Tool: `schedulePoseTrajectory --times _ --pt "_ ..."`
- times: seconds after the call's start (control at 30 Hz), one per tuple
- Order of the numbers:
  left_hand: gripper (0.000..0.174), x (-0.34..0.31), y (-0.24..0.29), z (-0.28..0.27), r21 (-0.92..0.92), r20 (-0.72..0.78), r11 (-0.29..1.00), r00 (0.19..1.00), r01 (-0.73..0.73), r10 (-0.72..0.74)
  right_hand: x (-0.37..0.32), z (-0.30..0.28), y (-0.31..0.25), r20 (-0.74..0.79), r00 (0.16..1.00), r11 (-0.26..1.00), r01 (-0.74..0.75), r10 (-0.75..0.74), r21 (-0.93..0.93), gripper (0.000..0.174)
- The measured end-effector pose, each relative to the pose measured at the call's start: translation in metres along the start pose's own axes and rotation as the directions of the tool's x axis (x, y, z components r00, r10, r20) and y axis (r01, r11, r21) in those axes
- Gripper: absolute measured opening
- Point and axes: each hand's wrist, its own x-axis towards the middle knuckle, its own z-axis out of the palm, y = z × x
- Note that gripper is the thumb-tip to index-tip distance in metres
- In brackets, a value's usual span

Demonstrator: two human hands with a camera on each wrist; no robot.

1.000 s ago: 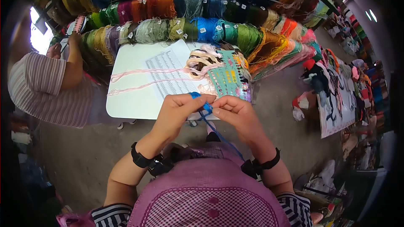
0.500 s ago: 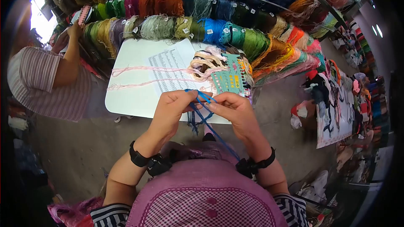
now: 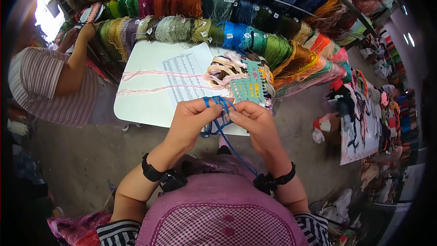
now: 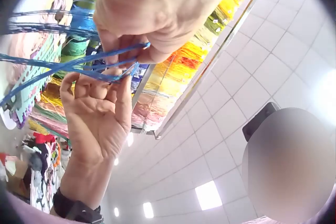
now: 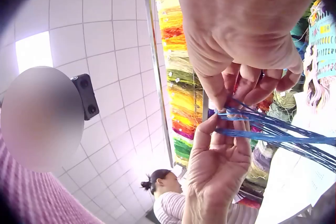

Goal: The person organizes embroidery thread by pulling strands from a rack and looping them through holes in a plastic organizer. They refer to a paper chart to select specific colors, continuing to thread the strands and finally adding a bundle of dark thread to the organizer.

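Blue embroidery thread (image 3: 220, 127) is held between both hands in front of the body, just over the near edge of the white table (image 3: 136, 105). My left hand (image 3: 191, 120) pinches the strands between thumb and fingers. Facing it, my right hand (image 3: 255, 120) pinches the same thread, with the fingertips of the two hands close together. Loops spread above the fingers, and a length slants down toward the right wrist. In the left wrist view the blue strands (image 4: 58, 66) fan out to the side; in the right wrist view they trail (image 5: 294, 136) away from the pinching fingertips.
On the table lie a printed sheet (image 3: 182, 70), pale pink thread (image 3: 154, 75) and a green punched card (image 3: 248, 82) with skeins. Racks of coloured thread (image 3: 173, 31) stand behind. Another person (image 3: 50, 82) stands at the left; a second table (image 3: 357, 130) is at the right.
The blue thread was bunched at the fingers and now spreads in several loops above and below them. Both hands stay close together, shifting only slightly.
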Motion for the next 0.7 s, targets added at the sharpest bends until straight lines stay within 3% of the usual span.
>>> schedulePoseTrajectory --times 0.17,0.23,0.33,0.4,0.43,0.5,0.57,0.63,0.7 --pt "0.021 -0.002 -0.004 0.003 0.187 0.047 0.972 0.990 -0.139 0.133 -0.001 -0.003 0.007 -0.007 1.000 0.998 0.009 -0.010 -0.057 0.013" --pt "0.019 -0.003 -0.002 0.007 0.049 0.019 0.996 0.997 -0.075 0.074 -0.001 -0.002 0.008 -0.014 1.000 0.998 0.022 -0.023 -0.056 0.013" --pt "0.019 -0.001 -0.004 0.006 0.009 -0.007 0.998 0.998 -0.060 0.060 -0.003 -0.002 0.010 -0.039 0.998 0.996 0.047 -0.050 -0.081 0.012" --pt "0.021 -0.001 -0.004 0.004 -0.063 -0.004 0.998 1.000 -0.022 0.022 -0.003 -0.002 0.011 -0.135 0.984 0.993 0.119 -0.114 0.029 0.011" --pt "0.023 -0.001 -0.003 0.003 -0.134 0.003 0.991 1.000 0.016 -0.015 -0.002 -0.003 0.010 -0.134 0.984 0.992 0.121 -0.116 0.028 0.011" --pt "0.026 -0.002 0.004 0.007 -0.229 0.013 0.970 0.997 0.079 -0.078 0.001 -0.007 0.008 -0.072 0.997 0.976 0.042 -0.027 0.214 0.011" --pt "0.029 -0.002 0.004 0.010 -0.321 0.035 0.935 0.989 0.149 -0.145 0.001 -0.008 0.010 -0.044 0.999 0.987 0.016 -0.009 0.162 0.012" --pt "0.033 -0.001 0.000 0.011 -0.279 0.038 0.957 0.997 0.074 -0.066 0.002 -0.005 0.009 -0.013 1.000 0.994 -0.014 0.016 0.108 0.013" --pt "0.034 0.000 -0.003 0.008 -0.207 0.042 0.975 0.996 0.084 -0.077 0.001 0.002 0.005 0.013 1.000 1.000 -0.024 0.025 -0.015 0.015"
